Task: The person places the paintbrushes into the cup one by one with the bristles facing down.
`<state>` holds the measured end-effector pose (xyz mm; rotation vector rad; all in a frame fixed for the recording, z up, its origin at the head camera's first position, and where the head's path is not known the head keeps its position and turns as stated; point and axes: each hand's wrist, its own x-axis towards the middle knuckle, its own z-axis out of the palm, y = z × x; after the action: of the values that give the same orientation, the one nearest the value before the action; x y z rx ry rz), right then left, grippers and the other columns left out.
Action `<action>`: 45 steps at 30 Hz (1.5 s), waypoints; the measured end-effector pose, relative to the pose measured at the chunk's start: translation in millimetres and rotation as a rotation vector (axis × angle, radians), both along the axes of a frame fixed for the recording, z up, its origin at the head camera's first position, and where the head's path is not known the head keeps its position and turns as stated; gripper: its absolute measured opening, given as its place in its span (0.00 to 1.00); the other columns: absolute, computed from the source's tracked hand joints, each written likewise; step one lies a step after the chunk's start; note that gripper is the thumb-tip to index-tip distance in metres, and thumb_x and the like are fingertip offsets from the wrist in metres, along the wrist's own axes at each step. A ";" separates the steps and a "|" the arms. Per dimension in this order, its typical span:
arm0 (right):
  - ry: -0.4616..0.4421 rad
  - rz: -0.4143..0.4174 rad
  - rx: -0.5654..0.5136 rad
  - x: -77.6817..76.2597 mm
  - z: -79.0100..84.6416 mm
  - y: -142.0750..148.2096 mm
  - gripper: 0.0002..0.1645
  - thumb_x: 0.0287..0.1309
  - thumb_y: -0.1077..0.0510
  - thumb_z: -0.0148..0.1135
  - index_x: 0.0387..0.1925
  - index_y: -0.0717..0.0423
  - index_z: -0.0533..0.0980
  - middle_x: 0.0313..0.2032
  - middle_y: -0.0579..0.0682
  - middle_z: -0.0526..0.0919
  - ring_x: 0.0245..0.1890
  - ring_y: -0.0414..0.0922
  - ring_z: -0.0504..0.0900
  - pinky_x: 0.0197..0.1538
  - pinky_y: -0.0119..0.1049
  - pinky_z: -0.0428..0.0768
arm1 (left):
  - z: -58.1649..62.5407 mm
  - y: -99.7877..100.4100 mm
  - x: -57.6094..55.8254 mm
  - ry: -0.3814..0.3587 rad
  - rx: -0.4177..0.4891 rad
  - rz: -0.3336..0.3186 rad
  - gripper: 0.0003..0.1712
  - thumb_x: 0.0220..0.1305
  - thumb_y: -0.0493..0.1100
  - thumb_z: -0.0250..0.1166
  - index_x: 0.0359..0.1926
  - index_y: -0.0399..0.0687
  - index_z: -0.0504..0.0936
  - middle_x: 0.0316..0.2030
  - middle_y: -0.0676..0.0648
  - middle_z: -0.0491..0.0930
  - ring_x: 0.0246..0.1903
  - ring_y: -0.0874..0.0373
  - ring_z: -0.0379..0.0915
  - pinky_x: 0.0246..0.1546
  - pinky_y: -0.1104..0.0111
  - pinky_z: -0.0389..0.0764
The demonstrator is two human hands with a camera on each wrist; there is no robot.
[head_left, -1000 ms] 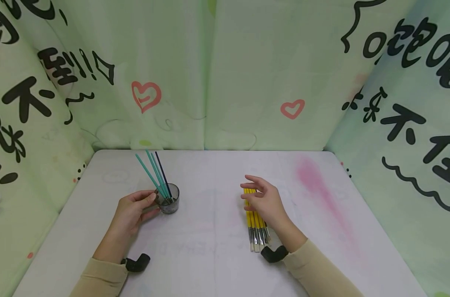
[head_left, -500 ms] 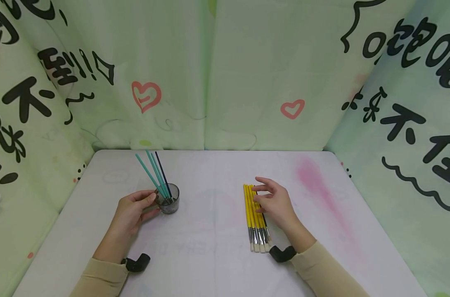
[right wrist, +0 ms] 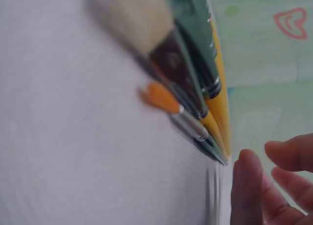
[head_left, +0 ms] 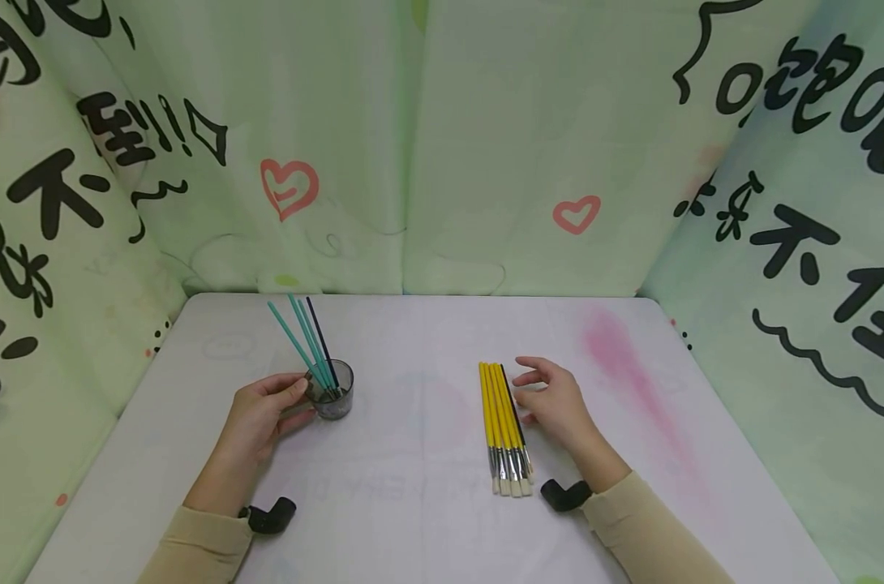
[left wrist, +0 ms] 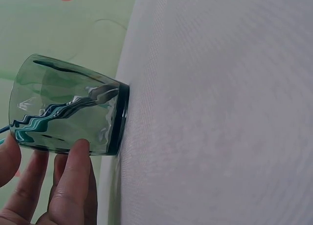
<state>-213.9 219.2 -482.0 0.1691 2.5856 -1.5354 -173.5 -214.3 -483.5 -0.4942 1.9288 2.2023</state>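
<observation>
A clear glass [head_left: 341, 401] stands upright at left of centre on the table, with several thin teal sticks [head_left: 296, 337] and one dark stick [head_left: 318, 332] leaning in it. My left hand [head_left: 259, 418] holds the glass by its left side, and the left wrist view shows thumb and fingertips against the glass wall [left wrist: 68, 98]. Several yellow-handled paintbrushes [head_left: 495, 414] lie side by side right of centre, bristles towards me, a black-handled brush [head_left: 512, 401] at their right edge. Just right of them is my right hand [head_left: 562, 410], fingers loosely bent, holding nothing.
A white cloth covers the table [head_left: 405, 519], with a pink stain [head_left: 632, 373] at the right. Green curtains [head_left: 471, 146] with black writing and red hearts stand around the back and sides.
My right hand has moved right, from over the paintbrushes to beside them, so their handles now show. My left hand and the glass have stayed in place.
</observation>
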 end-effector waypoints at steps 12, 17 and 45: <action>-0.096 0.022 0.161 -4.1 -2.8 -0.3 0.36 0.62 0.67 0.68 0.72 0.53 0.75 0.44 0.56 0.84 0.23 0.45 0.79 0.28 0.33 0.87 | 1.0 0.0 0.2 0.012 0.010 -0.005 0.23 0.78 0.39 0.67 0.67 0.32 0.79 0.39 0.57 0.85 0.43 0.64 0.87 0.52 0.62 0.93; -0.097 0.057 0.242 -7.6 -2.9 -1.7 0.33 0.60 0.67 0.68 0.68 0.56 0.77 0.37 0.52 0.83 0.21 0.43 0.78 0.27 0.31 0.82 | 1.2 0.2 -0.1 0.013 0.005 -0.005 0.23 0.77 0.39 0.67 0.67 0.32 0.79 0.39 0.57 0.85 0.43 0.64 0.86 0.51 0.62 0.93; -0.051 0.071 0.517 -16.0 -3.6 -12.7 0.32 0.52 0.65 0.65 0.62 0.58 0.81 0.30 0.49 0.81 0.27 0.46 0.76 0.28 0.33 0.70 | -1.4 0.1 -0.3 0.007 0.014 -0.009 0.23 0.78 0.39 0.66 0.68 0.34 0.79 0.42 0.56 0.85 0.44 0.63 0.86 0.51 0.63 0.93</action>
<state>-229.8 206.4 -485.6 0.1597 2.8518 -0.7998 -173.8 -214.1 -484.9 -0.4759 1.9140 2.2130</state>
